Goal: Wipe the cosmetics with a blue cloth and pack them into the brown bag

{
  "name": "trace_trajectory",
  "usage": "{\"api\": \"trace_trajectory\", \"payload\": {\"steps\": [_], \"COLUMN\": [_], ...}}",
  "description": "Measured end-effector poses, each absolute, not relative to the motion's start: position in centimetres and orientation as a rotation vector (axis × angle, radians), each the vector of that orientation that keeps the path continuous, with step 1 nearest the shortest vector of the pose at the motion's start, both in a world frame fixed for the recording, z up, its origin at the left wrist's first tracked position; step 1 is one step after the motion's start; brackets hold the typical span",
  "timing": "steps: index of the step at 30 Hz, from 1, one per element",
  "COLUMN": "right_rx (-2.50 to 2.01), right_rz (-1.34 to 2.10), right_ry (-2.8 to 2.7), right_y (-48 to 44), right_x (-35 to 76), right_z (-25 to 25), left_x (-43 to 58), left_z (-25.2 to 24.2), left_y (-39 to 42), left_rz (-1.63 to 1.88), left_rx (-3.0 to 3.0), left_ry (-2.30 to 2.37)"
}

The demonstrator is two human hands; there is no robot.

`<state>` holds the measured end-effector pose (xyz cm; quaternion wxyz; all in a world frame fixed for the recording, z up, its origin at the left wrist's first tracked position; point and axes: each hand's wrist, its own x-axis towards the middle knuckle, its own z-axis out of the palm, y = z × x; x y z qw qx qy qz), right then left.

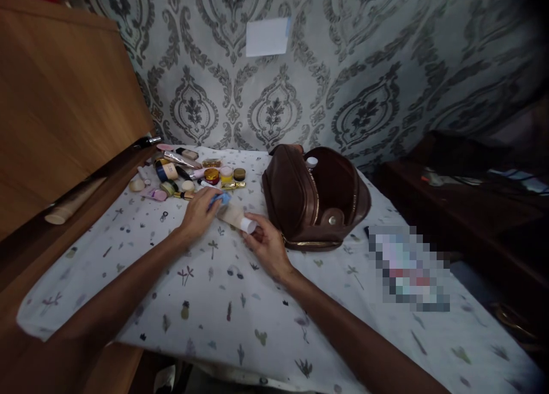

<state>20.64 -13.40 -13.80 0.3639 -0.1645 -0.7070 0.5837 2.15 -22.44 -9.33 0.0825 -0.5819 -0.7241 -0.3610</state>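
A beige tube with a white cap [237, 217] lies on the patterned cloth between my hands. My right hand [268, 244] is closed on the tube's cap end. My left hand [200, 210] is closed on a small blue item [222, 199] at the tube's other end. Just right of my right hand stands an open brown leather bag [315, 198] with a gold zipper; a white-capped bottle [311, 162] sticks out of its top.
Several cosmetics [189, 174] (jars, tubes, brushes) are clustered at the far left of the cloth-covered table [223, 308]. A wooden board [64, 108] rises at the left. A blurred-out flat item [409, 268] lies to the right of the bag. Patterned wallpaper is behind.
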Motion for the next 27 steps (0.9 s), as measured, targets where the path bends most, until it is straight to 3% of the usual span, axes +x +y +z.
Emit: {"api": "trace_trajectory", "payload": {"steps": [6,13,20,27], "right_rx": [-0.408,-0.59,-0.405,-0.399], "right_rz": [1.361,1.556,1.326,1.24], "right_ry": [-1.879,-1.758,-1.864,-1.978], "right_y": [-13.1,-12.7,-13.1,-13.2], "right_x": [20.9,20.5,21.0,21.2], "right_z": [-13.4,-14.2,-13.2,-13.3], "left_x": [5.3,1.3,2.0,5.5], "left_z": [-9.1,-10.1,-7.9,-6.5], "left_y": [-22.8,-22.5,-23.2,-23.8], "left_rz": [-0.984,-0.673,-0.964,-0.655], "left_rx": [-2.107,-1.824,-1.651,-2.203], "left_ry": [-1.912,-2.162,-2.097,-2.004]}}
